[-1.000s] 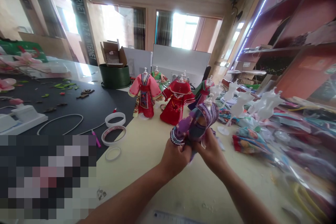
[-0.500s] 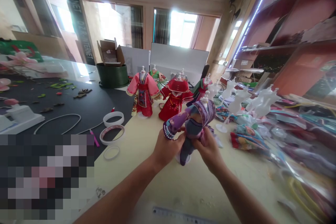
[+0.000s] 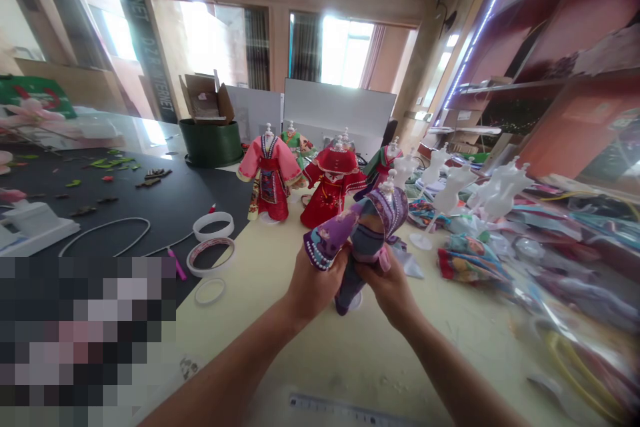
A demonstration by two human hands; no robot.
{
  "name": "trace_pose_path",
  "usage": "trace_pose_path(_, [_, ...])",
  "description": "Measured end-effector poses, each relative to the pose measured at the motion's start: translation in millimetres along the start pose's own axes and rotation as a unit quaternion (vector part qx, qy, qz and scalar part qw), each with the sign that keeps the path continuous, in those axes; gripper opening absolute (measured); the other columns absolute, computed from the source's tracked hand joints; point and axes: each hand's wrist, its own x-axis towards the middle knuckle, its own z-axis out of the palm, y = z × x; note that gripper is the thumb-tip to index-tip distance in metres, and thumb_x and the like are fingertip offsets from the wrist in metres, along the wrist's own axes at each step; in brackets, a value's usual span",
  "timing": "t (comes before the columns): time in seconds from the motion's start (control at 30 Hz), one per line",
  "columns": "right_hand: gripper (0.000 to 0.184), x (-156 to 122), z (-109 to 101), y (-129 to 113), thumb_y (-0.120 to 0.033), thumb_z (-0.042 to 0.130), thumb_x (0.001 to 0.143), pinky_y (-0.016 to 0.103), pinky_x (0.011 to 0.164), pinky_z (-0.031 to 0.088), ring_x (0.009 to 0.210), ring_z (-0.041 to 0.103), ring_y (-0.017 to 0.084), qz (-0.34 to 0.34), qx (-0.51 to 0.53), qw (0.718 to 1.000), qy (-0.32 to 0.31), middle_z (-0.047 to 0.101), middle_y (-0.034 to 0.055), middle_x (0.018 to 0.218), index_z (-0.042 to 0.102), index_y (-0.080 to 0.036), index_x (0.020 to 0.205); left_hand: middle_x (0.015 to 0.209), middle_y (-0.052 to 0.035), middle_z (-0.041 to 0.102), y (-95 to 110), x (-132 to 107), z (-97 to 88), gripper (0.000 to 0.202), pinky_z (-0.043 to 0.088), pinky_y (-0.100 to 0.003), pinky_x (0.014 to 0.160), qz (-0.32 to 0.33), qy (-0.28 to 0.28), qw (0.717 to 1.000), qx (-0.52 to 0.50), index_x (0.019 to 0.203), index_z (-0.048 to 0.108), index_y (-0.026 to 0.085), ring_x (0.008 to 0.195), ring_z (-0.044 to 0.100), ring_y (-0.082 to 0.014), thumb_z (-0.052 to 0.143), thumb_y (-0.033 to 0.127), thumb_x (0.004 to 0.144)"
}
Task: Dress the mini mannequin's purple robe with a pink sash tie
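Standing on its small white base [image 3: 354,301] near the middle of the cream table [image 3: 260,353], the purple robe [image 3: 374,230] is draped over a miniature mannequin whose white neck knob [image 3: 389,177] pokes out at the top. The left hand [image 3: 313,283] is closed around the robe's left sleeve, thumb and fingers pinching the cloth just under the beaded cuff [image 3: 320,255]. The right hand [image 3: 391,288] grips the waist from the other side, fingertips pressed together on the fabric beside a pink ribbon [image 3: 384,259]; exactly how much of the ribbon it has hold of cannot be told.

To my eye the work here is settling the garment on its form. It would go best with the waist hand as the anchor, so the stand stays upright, while the sleeve hand pulls gently along the arm line rather than outward (the bead trim looks easy to snag). Even tension on both sides should stop the collar twisting off the neck.

Just behind stand finished figures, a red robe [image 3: 334,188] and a pink robe [image 3: 269,173], with bare white mannequins [image 3: 453,190] to the right above a heap of folded fabrics [image 3: 465,265]. To the left lie two tape rolls [image 3: 213,227], a black mat [image 3: 100,213] and, farther back, a green round box [image 3: 211,143]. A ruler [image 3: 340,410] lies at the near edge.
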Motion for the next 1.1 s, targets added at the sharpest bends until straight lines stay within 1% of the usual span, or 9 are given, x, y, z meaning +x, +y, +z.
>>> trace_pose_path(0.13, [0.034,0.2,3.4,2.2,-0.024,0.063,0.074,0.045,0.092,0.043,0.101,0.056,0.025,-0.006,0.004,1.000,-0.002,0.061,0.0084,0.106,0.054,-0.020,0.106,0.086,-0.0052,0.066,-2.1,-0.7,0.1,0.009,0.050,-0.033,0.081,0.045,0.010,0.998,0.030,0.086,0.060,0.018,0.086,0.063,-0.0189,0.054,0.014,0.080])
trace_pose_path(0.23, [0.032,0.3,5.4,-1.3,-0.024,0.063,0.075,0.044,0.091,0.044,0.098,0.057,0.024,-0.003,0.006,1.000,-0.007,0.063,0.0077,0.103,0.055,-0.020,0.105,0.085,-0.0033,0.066,-0.3,0.2,-0.7,0.010,0.050,-0.030,0.081,0.062,0.019,0.998,0.023,0.087,0.059,0.019,0.084,0.063,-0.0165,0.054,0.013,0.081])
trace_pose_path(0.33, [0.031,-0.4,7.1,-3.9,-0.025,0.062,0.076,0.040,0.087,0.047,0.095,0.059,0.023,-0.008,0.022,1.000,-0.010,0.063,0.0074,0.102,0.054,-0.020,0.105,0.081,-0.0033,0.066,3.9,2.7,-3.8,0.008,0.051,-0.031,0.079,0.088,0.030,0.995,0.048,0.084,0.059,0.018,0.080,0.063,-0.0173,0.055,0.013,0.080])
trace_pose_path(0.5, [0.029,-1.0,8.5,-1.5,-0.027,0.060,0.079,0.040,0.087,0.047,0.096,0.059,0.022,-0.004,0.005,1.000,-0.010,0.063,0.0081,0.102,0.054,-0.019,0.105,0.080,-0.0042,0.067,7.7,5.3,-12.9,0.009,0.052,-0.033,0.079,0.103,0.002,0.992,0.079,0.084,0.059,0.017,0.080,0.064,-0.0190,0.055,0.013,0.077])
trace_pose_path(0.67, [0.028,-1.1,10.5,-3.3,-0.027,0.060,0.079,0.038,0.087,0.048,0.098,0.058,0.022,-0.015,0.005,1.000,-0.006,0.062,0.0072,0.098,0.053,-0.020,0.105,0.087,-0.0106,0.064,1.8,0.8,-14.5,0.014,0.049,-0.043,0.085,0.196,0.011,0.957,0.212,0.087,0.061,0.014,0.093,0.059,-0.0268,0.060,0.018,0.074])
trace_pose_path(0.73, [0.025,-1.6,11.8,-6.1,-0.028,0.059,0.079,0.037,0.084,0.049,0.098,0.059,0.022,-0.011,0.009,1.000,-0.007,0.063,0.0067,0.095,0.052,-0.020,0.102,0.092,-0.0114,0.062,-1.8,-1.4,-13.7,0.017,0.048,-0.045,0.087,0.223,0.013,0.945,0.239,0.091,0.060,0.014,0.097,0.056,-0.0276,0.061,0.017,0.074])
trace_pose_path(0.87, [0.023,-2.6,14.1,-9.7,-0.030,0.059,0.079,0.036,0.081,0.051,0.098,0.059,0.023,-0.006,0.000,1.000,-0.002,0.063,0.0066,0.095,0.052,-0.021,0.098,0.097,-0.0096,0.056,-10.0,-6.2,-13.1,0.024,0.048,-0.046,0.089,0.240,0.023,0.945,0.223,0.095,0.057,0.017,0.103,0.050,-0.0275,0.063,0.013,0.072])
trace_pose_path(1.0, [0.025,-2.3,15.7,-10.3,-0.029,0.058,0.078,0.038,0.082,0.050,0.092,0.059,0.021,-0.017,-0.011,1.000,0.008,0.061,0.0066,0.096,0.051,-0.021,0.101,0.095,-0.0056,0.055,-17.3,-12.1,-12.8,0.031,0.049,-0.044,0.088,0.215,0.039,0.962,0.165,0.096,0.053,0.021,0.106,0.049,-0.0267,0.064,0.009,0.069])
trace_pose_path(1.1, [0.023,-2.0,16.6,-10.9,-0.028,0.057,0.079,0.036,0.081,0.050,0.089,0.059,0.020,-0.018,-0.011,1.000,0.009,0.061,0.0053,0.092,0.051,-0.021,0.100,0.096,-0.0057,0.053,-19.7,-14.9,-12.2,0.034,0.049,-0.044,0.089,0.198,0.049,0.970,0.133,0.098,0.050,0.022,0.108,0.048,-0.0269,0.065,0.010,0.069])
